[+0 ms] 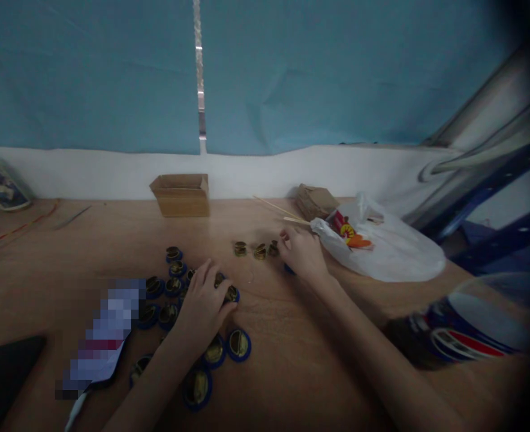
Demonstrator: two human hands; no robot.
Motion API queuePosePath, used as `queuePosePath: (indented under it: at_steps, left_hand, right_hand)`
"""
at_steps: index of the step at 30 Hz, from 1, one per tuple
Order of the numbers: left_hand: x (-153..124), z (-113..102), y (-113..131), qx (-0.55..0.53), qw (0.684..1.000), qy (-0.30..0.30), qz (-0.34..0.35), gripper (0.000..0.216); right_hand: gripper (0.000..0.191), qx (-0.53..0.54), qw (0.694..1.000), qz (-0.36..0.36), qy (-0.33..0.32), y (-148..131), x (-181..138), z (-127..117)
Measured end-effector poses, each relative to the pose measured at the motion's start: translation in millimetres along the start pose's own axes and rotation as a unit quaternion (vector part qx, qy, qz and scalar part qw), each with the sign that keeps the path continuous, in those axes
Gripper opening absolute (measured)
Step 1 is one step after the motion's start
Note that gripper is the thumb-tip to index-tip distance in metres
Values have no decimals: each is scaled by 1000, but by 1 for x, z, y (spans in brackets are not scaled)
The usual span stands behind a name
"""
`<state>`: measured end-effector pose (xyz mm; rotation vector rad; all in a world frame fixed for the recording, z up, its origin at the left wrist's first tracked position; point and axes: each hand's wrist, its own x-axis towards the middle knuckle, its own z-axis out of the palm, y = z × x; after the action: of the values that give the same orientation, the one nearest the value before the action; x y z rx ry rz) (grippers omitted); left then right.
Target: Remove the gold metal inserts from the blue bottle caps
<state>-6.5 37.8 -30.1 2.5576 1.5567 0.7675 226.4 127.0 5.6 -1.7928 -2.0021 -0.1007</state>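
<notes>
My left hand [204, 303] lies palm down over a cluster of round blue-rimmed discs with gold-coloured centres, its fingers apart. One such disc [232, 294] shows beside its thumb, and another disc [238, 345] lies nearer to me. My right hand [303, 249] is curled closed at the right end of a short row of small gold-coloured pieces. Its fingertips are close to the last gold piece [273, 248]; what they grip is hidden. A second gold piece [260, 251] and a third gold piece [240, 248] stand to the left. Something blue [289, 269] shows beneath my right hand.
A phone [107, 336] with a cable lies left of the discs. An open cardboard box [184, 198] stands by the wall. Rightward are a brown paper packet [314, 201], a white plastic bag [395, 252] and a Pepsi cup [463, 324] near my right forearm.
</notes>
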Motion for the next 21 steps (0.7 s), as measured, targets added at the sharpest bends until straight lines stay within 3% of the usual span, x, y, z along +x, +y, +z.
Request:
queuePosePath:
  at_steps: [6, 11, 14, 17, 21]
  left_hand:
    - [3, 2, 3, -34, 999, 36, -17, 15]
    - [7, 1, 7, -181, 978, 89, -61, 6]
    - [6, 2, 9, -206, 970, 97, -85, 9]
    - [5, 4, 9, -160, 982, 73, -66, 15]
    - [2, 7, 4, -1, 1000, 15, -27, 37]
  right_hand:
    - [13, 110, 991, -61, -35, -28, -30, -18]
    - [15, 308, 942, -67, -116, -45, -53, -6]
    - [17, 351, 923, -62, -144, -48, -61, 7]
    - [14, 352, 923, -55, -149, -46, -64, 14]
    - [15, 345, 924, -50, -155, -44, -65, 13]
